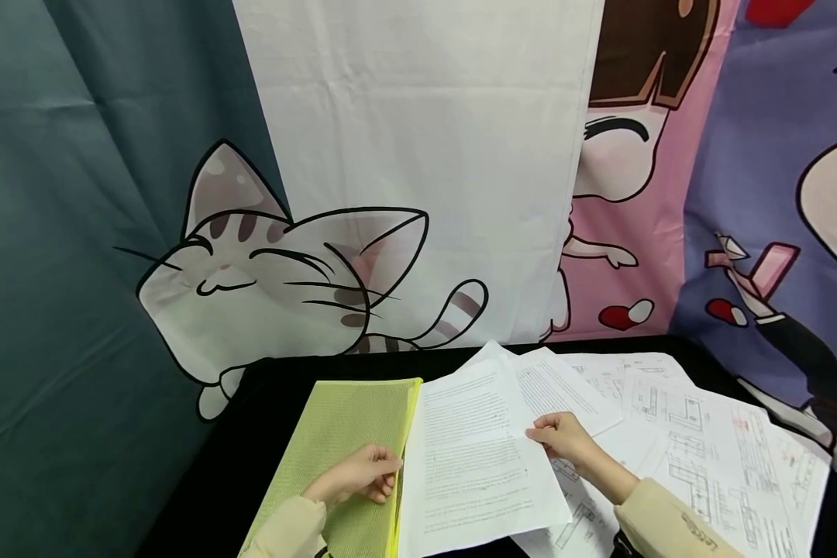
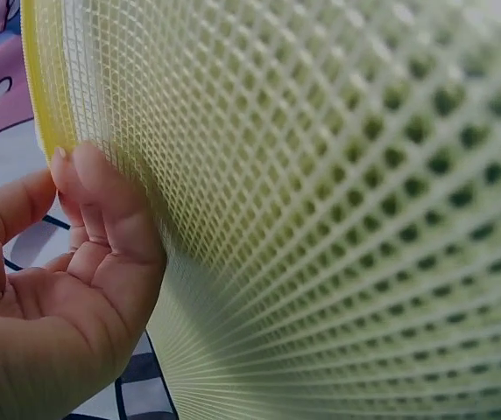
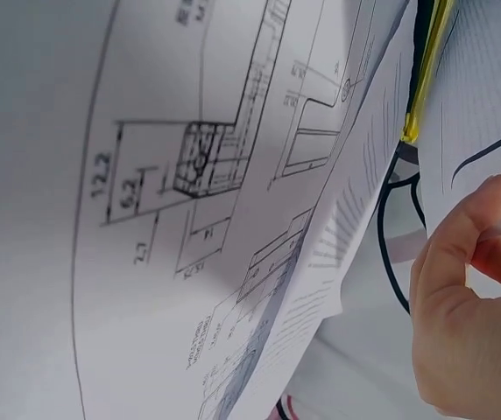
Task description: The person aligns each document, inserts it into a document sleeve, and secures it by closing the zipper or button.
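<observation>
My left hand [image 1: 364, 471] pinches the yellow edge of a yellow-green mesh zip bag [image 1: 352, 411], which lies at the front left of the table. In the left wrist view, thumb and fingertips of the left hand [image 2: 93, 262] meet on that edge, and the mesh [image 2: 321, 175] fills much of the picture. A printed text sheet [image 1: 470, 465] lies along the bag's right side, its left edge at the bag's yellow border; whether it is partly inside I cannot tell. My right hand [image 1: 561, 438] pinches this sheet's right edge between thumb and fingers.
Another text sheet [image 1: 565, 387] lies behind the held one. Several sheets with technical drawings [image 1: 711, 457] spread over the right of the black table [image 1: 202, 480]. A printed cloth [image 1: 418, 116] with cartoon figures hangs behind the table.
</observation>
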A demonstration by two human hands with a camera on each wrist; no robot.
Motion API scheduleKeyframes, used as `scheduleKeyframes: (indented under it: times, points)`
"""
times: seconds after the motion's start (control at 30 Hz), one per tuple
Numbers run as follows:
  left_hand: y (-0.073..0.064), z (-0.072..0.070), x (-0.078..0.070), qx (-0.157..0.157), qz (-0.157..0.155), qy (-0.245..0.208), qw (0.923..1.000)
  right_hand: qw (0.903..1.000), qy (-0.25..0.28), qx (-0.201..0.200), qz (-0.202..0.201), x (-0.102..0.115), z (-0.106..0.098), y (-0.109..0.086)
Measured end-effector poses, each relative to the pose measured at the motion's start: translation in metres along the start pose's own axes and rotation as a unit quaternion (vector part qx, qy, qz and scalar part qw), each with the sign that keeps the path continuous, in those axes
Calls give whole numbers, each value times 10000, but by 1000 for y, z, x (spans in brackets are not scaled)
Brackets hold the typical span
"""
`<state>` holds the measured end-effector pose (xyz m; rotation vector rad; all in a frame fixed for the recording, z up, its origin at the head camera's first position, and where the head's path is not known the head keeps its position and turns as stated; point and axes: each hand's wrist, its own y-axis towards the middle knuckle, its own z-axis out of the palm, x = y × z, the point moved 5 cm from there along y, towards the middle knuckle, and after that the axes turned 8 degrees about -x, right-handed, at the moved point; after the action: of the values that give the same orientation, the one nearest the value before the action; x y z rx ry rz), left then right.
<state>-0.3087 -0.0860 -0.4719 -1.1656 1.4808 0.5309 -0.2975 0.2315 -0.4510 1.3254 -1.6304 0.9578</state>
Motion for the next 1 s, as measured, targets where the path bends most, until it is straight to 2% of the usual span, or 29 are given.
scheduleKeyframes:
  times: [0.23, 0.37, 0.7, 1.0]
  points:
    - [-5, 1, -8, -99, 140, 344, 9993, 9994, -16, -327, -81, -2, 8, 0]
    - [-6, 5, -11, -193, 176, 406, 9988, 9992, 29, -381, -90, 0, 15, 0]
    - [0, 13, -19, -325, 361, 112, 9988, 9988, -39, -473, -110, 8, 19, 3]
    - [2, 20, -24, -593, 578, 171, 9964, 9991, 153, -318, -231, 9, 42, 0]
